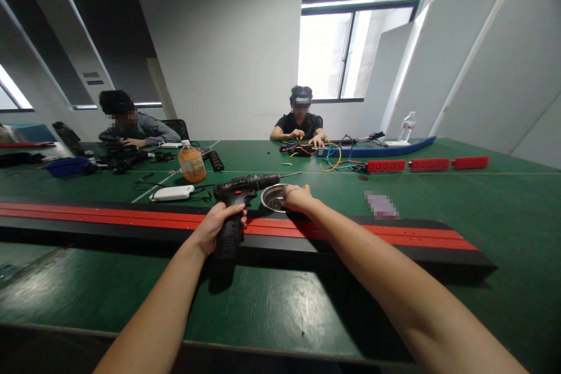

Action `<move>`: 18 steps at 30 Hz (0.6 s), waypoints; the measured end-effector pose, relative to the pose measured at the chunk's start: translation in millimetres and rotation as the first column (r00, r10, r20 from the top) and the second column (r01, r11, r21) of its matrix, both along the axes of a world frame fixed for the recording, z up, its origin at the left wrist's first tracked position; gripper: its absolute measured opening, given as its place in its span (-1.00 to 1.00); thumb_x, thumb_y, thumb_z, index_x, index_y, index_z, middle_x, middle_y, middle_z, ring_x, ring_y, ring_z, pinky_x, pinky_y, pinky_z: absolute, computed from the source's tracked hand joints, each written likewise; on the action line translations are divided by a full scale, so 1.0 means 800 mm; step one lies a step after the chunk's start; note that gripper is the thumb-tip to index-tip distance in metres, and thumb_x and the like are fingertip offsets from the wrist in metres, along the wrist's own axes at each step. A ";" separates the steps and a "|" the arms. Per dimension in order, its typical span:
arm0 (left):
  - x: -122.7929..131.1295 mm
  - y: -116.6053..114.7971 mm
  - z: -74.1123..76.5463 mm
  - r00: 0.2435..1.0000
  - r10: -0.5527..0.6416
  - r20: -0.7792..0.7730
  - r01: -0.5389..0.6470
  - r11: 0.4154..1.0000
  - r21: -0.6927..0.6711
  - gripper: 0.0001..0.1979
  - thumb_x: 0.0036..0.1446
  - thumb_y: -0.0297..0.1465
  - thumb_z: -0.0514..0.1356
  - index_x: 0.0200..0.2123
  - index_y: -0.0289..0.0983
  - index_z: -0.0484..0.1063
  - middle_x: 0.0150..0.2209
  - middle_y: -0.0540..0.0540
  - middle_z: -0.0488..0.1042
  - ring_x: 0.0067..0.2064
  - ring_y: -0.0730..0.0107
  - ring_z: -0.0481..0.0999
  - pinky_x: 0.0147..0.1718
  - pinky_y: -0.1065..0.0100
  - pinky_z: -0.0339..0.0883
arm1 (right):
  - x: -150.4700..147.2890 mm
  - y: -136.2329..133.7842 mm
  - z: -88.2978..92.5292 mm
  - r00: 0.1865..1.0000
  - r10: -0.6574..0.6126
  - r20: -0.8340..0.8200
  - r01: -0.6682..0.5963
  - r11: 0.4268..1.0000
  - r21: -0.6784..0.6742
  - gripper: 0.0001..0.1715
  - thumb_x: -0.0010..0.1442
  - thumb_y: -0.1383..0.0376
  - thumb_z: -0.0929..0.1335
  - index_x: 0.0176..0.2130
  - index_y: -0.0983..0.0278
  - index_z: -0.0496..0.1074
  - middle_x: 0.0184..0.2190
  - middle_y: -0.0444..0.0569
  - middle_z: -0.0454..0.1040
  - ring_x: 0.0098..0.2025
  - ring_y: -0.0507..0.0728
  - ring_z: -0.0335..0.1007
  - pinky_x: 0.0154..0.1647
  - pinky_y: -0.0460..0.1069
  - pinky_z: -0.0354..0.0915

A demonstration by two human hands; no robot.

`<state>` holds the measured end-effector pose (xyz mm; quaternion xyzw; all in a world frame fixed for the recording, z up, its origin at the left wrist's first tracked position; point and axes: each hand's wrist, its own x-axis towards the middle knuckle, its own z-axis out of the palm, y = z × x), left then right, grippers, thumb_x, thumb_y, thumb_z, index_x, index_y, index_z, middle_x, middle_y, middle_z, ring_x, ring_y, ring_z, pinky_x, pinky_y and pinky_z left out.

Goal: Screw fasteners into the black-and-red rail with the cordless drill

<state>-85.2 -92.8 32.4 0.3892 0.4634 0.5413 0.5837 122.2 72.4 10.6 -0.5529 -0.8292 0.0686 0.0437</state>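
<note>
My left hand [219,223] is wrapped round the handle of a black cordless drill [236,190], whose long bit points to the right. Beyond the bar, my right hand [298,197] reaches into a round metal bowl [268,198] with small dark pieces in it. Its fingertips are hidden, so what they hold cannot be seen. A long black bar with red strips [144,219] lies across the green table in front of me, under the drill and my right forearm.
Behind the bar are a white power strip [173,193], an orange-filled bottle [191,163] and a pinkish packet [381,205]. Red blocks [385,166], coloured wires and a blue curved bar [416,146] lie further back. Two people sit at the far side.
</note>
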 end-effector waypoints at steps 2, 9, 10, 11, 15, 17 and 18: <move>0.000 0.000 0.000 1.000 0.006 0.007 -0.006 1.000 0.004 -0.75 0.05 -0.37 0.40 -0.29 -0.36 0.43 -0.42 -0.09 0.51 -0.46 0.43 0.53 -0.50 0.43 0.47 | 0.003 -0.005 0.005 1.000 0.001 -0.016 -0.001 1.000 -0.002 -0.53 0.10 0.31 0.39 0.03 0.24 0.50 -0.01 0.18 0.57 0.06 0.32 0.43 0.20 0.29 0.03; -0.003 0.003 -0.004 1.000 -0.013 0.016 0.013 1.000 0.000 -0.76 0.05 -0.37 0.40 -0.30 -0.36 0.44 -0.43 -0.10 0.50 -0.46 0.42 0.53 -0.52 0.44 0.46 | 0.011 -0.020 0.014 0.991 0.013 -0.130 -0.013 1.000 0.003 -0.70 0.09 0.30 0.39 -0.14 0.22 0.57 -0.06 0.11 0.59 0.02 0.31 0.44 0.12 0.22 0.12; -0.004 0.004 -0.004 1.000 -0.017 0.010 0.017 1.000 0.000 -0.77 0.06 -0.36 0.39 -0.30 -0.36 0.44 -0.43 -0.11 0.51 -0.46 0.42 0.53 -0.52 0.44 0.46 | 0.013 -0.021 0.014 0.988 0.012 -0.156 -0.011 1.000 0.006 -0.74 0.09 0.29 0.40 -0.18 0.22 0.58 -0.08 0.10 0.60 0.00 0.31 0.45 0.10 0.21 0.14; -0.004 0.004 -0.005 1.000 -0.022 0.001 0.022 1.000 -0.003 -0.77 0.07 -0.35 0.39 -0.30 -0.36 0.45 -0.43 -0.11 0.50 -0.46 0.41 0.53 -0.52 0.44 0.46 | 0.014 -0.023 0.015 0.982 0.009 -0.187 -0.007 1.000 0.008 -0.78 0.09 0.28 0.40 -0.22 0.23 0.58 -0.11 0.09 0.60 -0.03 0.30 0.46 0.07 0.19 0.16; -0.006 0.004 -0.006 0.999 -0.039 -0.010 0.039 0.999 -0.022 -0.77 0.09 -0.33 0.37 -0.29 -0.36 0.46 -0.45 -0.11 0.50 -0.47 0.39 0.53 -0.53 0.44 0.45 | 0.027 -0.027 0.017 0.934 0.003 -0.358 -0.005 1.000 -0.005 -0.86 0.12 0.26 0.41 -0.34 0.27 0.57 -0.31 0.06 0.62 -0.20 0.22 0.51 -0.11 0.06 0.27; -0.007 0.005 -0.008 1.000 -0.029 -0.004 0.029 0.999 -0.017 -0.78 0.08 -0.35 0.37 -0.29 -0.36 0.46 -0.45 -0.12 0.51 -0.48 0.39 0.53 -0.51 0.42 0.46 | 0.038 -0.030 0.019 0.883 0.010 -0.469 -0.023 1.000 -0.022 -0.83 0.16 0.26 0.39 -0.32 0.30 0.58 -0.36 0.03 0.61 -0.31 0.15 0.51 -0.24 -0.01 0.29; -0.007 0.005 -0.008 1.000 -0.022 -0.003 0.022 1.000 -0.010 -0.78 0.07 -0.36 0.38 -0.29 -0.35 0.46 -0.44 -0.12 0.52 -0.48 0.39 0.53 -0.50 0.41 0.47 | 0.045 -0.033 0.020 0.852 0.012 -0.523 -0.033 0.999 -0.030 -0.80 0.19 0.26 0.37 -0.29 0.31 0.58 -0.36 0.03 0.61 -0.33 0.12 0.51 -0.29 -0.04 0.30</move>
